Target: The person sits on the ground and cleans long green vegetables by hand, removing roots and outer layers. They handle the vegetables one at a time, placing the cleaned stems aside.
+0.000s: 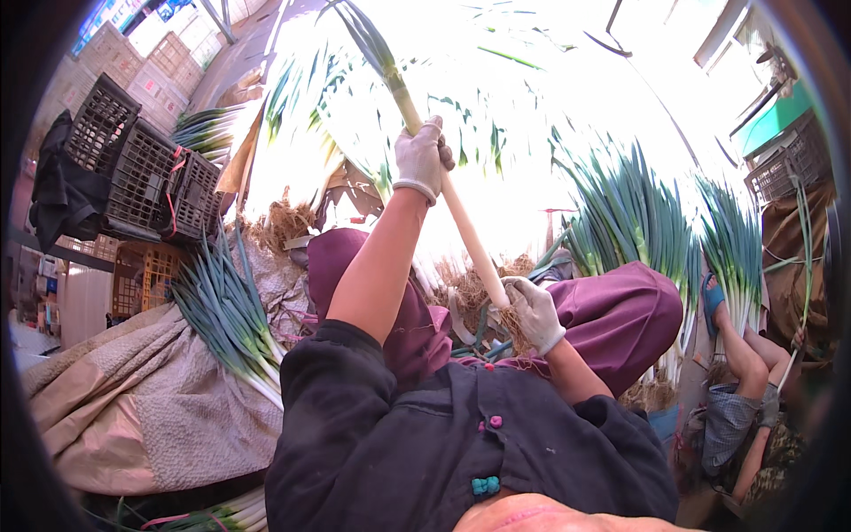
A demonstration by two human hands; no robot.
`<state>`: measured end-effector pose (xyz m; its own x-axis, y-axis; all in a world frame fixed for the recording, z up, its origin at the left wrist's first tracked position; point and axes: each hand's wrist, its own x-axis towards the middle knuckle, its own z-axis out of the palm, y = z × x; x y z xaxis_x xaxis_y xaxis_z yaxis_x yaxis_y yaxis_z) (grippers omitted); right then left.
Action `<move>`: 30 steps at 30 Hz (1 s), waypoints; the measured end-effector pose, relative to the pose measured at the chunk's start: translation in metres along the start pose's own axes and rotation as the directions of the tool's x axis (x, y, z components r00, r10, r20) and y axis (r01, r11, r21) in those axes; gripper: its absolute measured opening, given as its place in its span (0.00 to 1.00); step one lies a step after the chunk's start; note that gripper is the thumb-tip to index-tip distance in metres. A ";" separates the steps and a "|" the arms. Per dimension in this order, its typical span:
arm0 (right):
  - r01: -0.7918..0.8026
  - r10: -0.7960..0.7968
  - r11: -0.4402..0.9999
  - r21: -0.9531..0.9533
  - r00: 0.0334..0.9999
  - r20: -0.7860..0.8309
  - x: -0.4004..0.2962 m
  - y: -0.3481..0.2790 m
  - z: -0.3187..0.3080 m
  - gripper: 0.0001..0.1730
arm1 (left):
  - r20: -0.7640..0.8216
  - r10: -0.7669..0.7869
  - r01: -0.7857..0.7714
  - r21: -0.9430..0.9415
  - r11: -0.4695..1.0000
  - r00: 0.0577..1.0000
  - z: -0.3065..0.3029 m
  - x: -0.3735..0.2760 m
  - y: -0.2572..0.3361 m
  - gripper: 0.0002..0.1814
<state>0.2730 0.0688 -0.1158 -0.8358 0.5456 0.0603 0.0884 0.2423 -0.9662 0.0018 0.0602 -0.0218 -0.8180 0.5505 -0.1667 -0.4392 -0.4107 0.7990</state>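
A long leek-like stalk, a Welsh onion (469,229), runs slantwise before me, green leaves at the far end and roots towards my body. My left hand (420,159), in a pale work glove, is wrapped around its shaft below the leaves. At the root end, my gloved right hand (535,314) grips the white base, with the stringy roots (516,329) hanging beside the fingers. Beneath the stalk, between my knees, lie more roots (459,279) and loose trimmed leaves. Strong glare washes out much of the pile of onions beyond.
A bundle of onions (226,312) lies on a woven sheet (199,419) at left, near black plastic crates (143,179). Tall bunches (625,206) stand at right. Farther right, another person (744,372) sits holding a green stalk (806,246).
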 end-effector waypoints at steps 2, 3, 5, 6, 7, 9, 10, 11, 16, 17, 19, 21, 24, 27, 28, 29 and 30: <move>-0.081 0.209 0.796 -0.600 0.967 0.146 0.000 0.000 -0.010 0.13 | -0.049 0.085 -0.079 0.108 0.991 0.995 -0.004 0.004 -0.002 0.11; -0.077 0.387 0.568 -0.819 0.904 0.183 -0.002 0.003 -0.013 0.13 | -0.070 0.118 -0.106 0.163 0.981 0.991 -0.007 0.005 -0.002 0.11; -0.191 0.478 0.514 -0.836 0.873 0.094 -0.006 0.031 -0.033 0.17 | -0.082 0.163 -0.143 0.207 0.968 0.983 -0.005 0.011 0.000 0.12; -0.124 0.258 0.604 -0.788 0.965 0.046 -0.001 0.030 -0.037 0.20 | -0.093 0.214 -0.180 0.286 0.941 0.972 -0.004 0.014 -0.001 0.14; -0.033 0.025 0.671 -0.741 0.999 -0.021 0.003 0.025 -0.041 0.22 | -0.099 0.266 -0.214 0.365 0.906 0.959 -0.004 0.014 -0.005 0.15; -0.140 0.124 0.976 -0.169 0.987 -0.107 0.021 -0.003 -0.034 0.26 | -0.113 0.297 -0.225 0.423 0.878 0.948 -0.003 0.011 -0.011 0.17; -0.161 0.158 0.983 -0.084 0.986 -0.044 0.026 -0.017 -0.023 0.27 | -0.109 0.324 -0.250 0.428 0.868 0.940 -0.003 0.010 -0.015 0.18; -0.177 0.177 0.984 0.001 0.984 0.025 0.032 -0.026 -0.010 0.28 | -0.104 0.362 -0.286 0.433 0.855 0.926 -0.005 0.010 -0.017 0.19; -0.206 0.183 0.971 0.123 0.967 0.175 0.052 -0.006 0.025 0.30 | -0.001 0.153 -0.141 0.378 0.915 0.988 -0.002 -0.020 -0.025 0.18; -0.278 0.244 0.943 0.185 0.952 0.185 0.057 -0.026 0.024 0.28 | 0.024 0.065 -0.069 0.308 0.949 0.998 -0.010 -0.025 -0.033 0.18; -0.392 0.283 0.818 0.421 0.912 0.298 0.058 -0.042 0.023 0.28 | 0.042 -0.046 0.036 0.205 0.978 0.998 -0.010 -0.034 -0.031 0.14; -0.539 0.174 0.562 0.627 0.818 0.548 0.057 -0.036 0.014 0.32 | 0.044 -0.127 0.118 0.170 0.978 0.991 -0.004 -0.034 -0.027 0.11; -0.555 0.016 -0.032 0.831 0.831 0.555 0.040 -0.022 0.024 0.30 | 0.117 -0.230 0.234 -0.017 0.972 0.966 -0.003 -0.023 -0.026 0.07; -0.558 -0.146 -0.002 0.830 0.821 0.552 0.025 0.006 0.037 0.21 | 0.119 -0.283 0.291 -0.055 0.955 0.952 -0.002 -0.010 -0.026 0.09; -0.580 -0.271 -0.045 0.813 0.791 0.549 0.026 0.005 0.037 0.20 | 0.113 -0.286 0.295 -0.076 0.953 0.952 -0.002 -0.008 -0.029 0.08; -0.603 -0.392 -0.084 0.794 0.752 0.530 0.028 0.002 0.036 0.19 | 0.110 -0.287 0.298 -0.092 0.950 0.952 -0.002 -0.007 -0.035 0.07; -0.585 -0.352 0.006 0.811 0.758 0.549 0.035 0.000 0.029 0.19 | 0.108 -0.281 0.292 -0.108 0.950 0.954 -0.002 -0.004 -0.036 0.06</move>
<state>0.2280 0.0649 -0.1209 -0.9621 -0.1122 0.2486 0.0499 -0.9684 -0.2442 0.0199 0.0719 -0.0513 -0.6167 0.7187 -0.3211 -0.6964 -0.3079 0.6482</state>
